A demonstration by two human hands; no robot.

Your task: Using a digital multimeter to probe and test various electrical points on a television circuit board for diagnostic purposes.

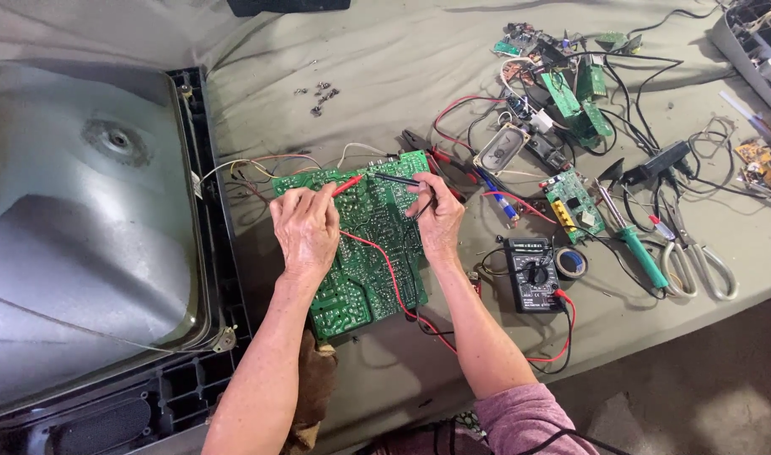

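A large green circuit board (pixel 364 253) lies solder side up on the grey cloth. My left hand (pixel 305 229) rests on it and pinches a red test probe (pixel 346 185), tip on the board's upper part. My right hand (pixel 437 217) holds a black test probe (pixel 398 179), which points left toward the red one. Red and black leads run across the board to a black multimeter (pixel 533 274) lying right of my right forearm.
A bare picture tube (pixel 74 227) in its black frame fills the left. Right of the board lie a green-handled soldering iron (pixel 642 253), scissors (pixel 697 265), a solder roll (pixel 571 263), a small speaker (pixel 501 149), several small green boards and tangled wires. Loose screws (pixel 318 94) sit above.
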